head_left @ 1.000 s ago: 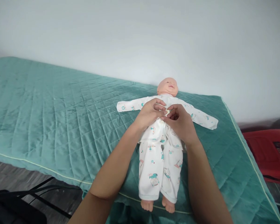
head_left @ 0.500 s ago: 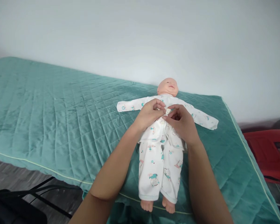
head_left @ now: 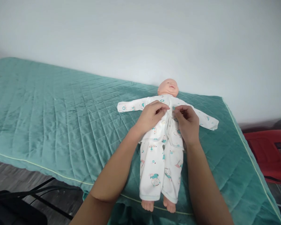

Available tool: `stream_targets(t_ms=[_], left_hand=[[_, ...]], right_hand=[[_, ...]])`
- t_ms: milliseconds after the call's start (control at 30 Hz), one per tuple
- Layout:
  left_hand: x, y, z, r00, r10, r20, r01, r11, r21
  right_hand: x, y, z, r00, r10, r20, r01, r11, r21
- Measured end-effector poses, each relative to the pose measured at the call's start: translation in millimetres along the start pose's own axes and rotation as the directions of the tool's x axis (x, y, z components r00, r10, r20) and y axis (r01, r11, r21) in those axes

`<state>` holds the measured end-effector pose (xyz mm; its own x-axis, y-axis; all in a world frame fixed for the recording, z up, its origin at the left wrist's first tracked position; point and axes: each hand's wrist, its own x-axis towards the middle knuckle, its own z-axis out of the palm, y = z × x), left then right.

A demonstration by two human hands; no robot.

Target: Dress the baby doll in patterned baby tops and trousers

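Observation:
On its back lies a baby doll [head_left: 168, 87] dressed in a white printed jacket [head_left: 152, 132] and matching trousers [head_left: 151, 168]. Its sleeves are spread to both sides and its bare feet point toward me. My left hand [head_left: 153, 115] pinches the jacket's front edge at the chest, thumb and forefinger together. Just right of it, my right hand [head_left: 186, 122] pinches the other front edge, its fingers curled in. A pale button [head_left: 164, 122] shows on the jacket below my left fingertips. What exactly lies between the fingertips is too small to make out.
A green quilted cover [head_left: 67, 122] spreads over the bed, against a pale wall [head_left: 131, 40]. On the floor to the right stands a red plastic stool [head_left: 267, 153]. A black object [head_left: 16, 209] and thin dark bars are at the lower left.
My hands have moved slightly apart at the doll's chest, the right one a little to the right. The jacket's right front panel has shifted slightly, while the doll stays in place.

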<state>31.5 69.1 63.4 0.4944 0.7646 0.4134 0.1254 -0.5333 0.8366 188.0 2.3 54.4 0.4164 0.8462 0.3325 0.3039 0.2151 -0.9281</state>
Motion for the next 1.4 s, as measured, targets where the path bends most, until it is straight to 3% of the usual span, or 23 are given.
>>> stream_targets(t_ms=[200,500,633,733,867,967,1033,1133,1267,1400], left_hand=[[0,-1,1,1.000,-0.020,-0.022,0.020,1.000,0.016],[0,-3,3,1.000,-0.022,-0.011,0.022,1.000,-0.001],[-3,1,-9,0.987,-0.151,0.053,0.157,0.974,-0.163],[-7,9,-24,0.947,-0.240,0.216,0.287,0.931,-0.224],[-11,17,-37,0.883,-0.219,0.416,0.298,0.945,-0.135],[-11,18,-34,0.885,-0.206,0.417,0.241,0.970,-0.033],[-10,18,-30,0.904,-0.197,0.380,0.197,0.980,0.040],[-10,18,-25,0.926,-0.164,0.339,0.133,0.985,0.113],[-10,20,-26,0.932,-0.120,0.342,0.089,0.991,0.104],[-12,22,-26,0.894,-0.194,0.405,0.263,0.957,-0.120]], right_hand=[[0,3,-2,0.985,-0.151,0.086,0.167,0.960,-0.225],[5,15,-3,0.989,-0.065,0.129,0.102,0.945,-0.310],[2,5,-7,0.987,-0.124,0.104,0.153,0.927,-0.343],[-8,-20,-16,0.986,-0.129,0.103,0.163,0.869,-0.468],[-27,-51,-19,0.947,0.089,0.307,0.152,0.722,-0.676],[-36,-56,-12,0.945,0.118,0.306,0.172,0.617,-0.768],[-37,-53,-8,0.956,0.110,0.272,0.156,0.595,-0.788],[-32,-49,-9,0.951,0.118,0.285,0.149,0.633,-0.760],[-21,-51,-22,0.917,0.163,0.365,0.126,0.748,-0.651],[-13,-51,-30,0.878,0.267,0.398,-0.064,0.888,-0.454]])
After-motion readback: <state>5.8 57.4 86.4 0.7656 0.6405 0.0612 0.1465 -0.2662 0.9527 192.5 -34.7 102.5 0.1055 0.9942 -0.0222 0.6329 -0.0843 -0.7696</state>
